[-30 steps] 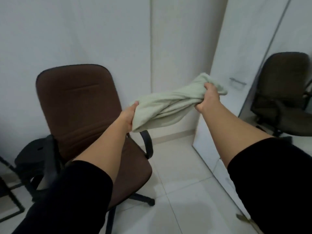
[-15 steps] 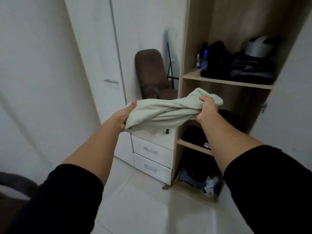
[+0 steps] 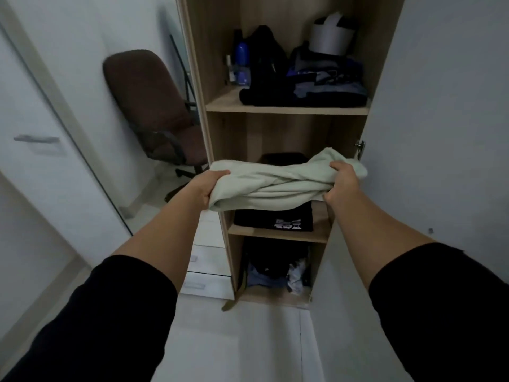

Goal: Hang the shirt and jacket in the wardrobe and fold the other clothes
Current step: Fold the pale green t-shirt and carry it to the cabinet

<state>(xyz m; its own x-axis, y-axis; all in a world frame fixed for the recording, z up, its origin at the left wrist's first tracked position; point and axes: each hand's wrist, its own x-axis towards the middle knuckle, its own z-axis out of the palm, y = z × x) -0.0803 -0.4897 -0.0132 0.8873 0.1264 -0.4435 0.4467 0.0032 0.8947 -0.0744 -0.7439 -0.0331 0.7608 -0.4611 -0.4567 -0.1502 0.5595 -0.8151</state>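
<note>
Fingers (image 3: 220,172) of both hands clamped on pale green garment (image 3: 275,186), stretched between them, before wardrobe shelf (image 3: 278,235).

The view is now turned squarely onto the open wooden wardrobe (image 3: 275,106), seen closer than before. The bundled pale green cloth garment (image 3: 275,183) is brought forward, level with the middle shelf (image 3: 316,235), over a folded black garment (image 3: 275,220).

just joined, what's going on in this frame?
A person holds a pale green garment, bunched and folded, one end in the left hand and one in the right hand. It is level with the wardrobe's middle shelf, above a folded black garment lying there, not yet set down.
</note>
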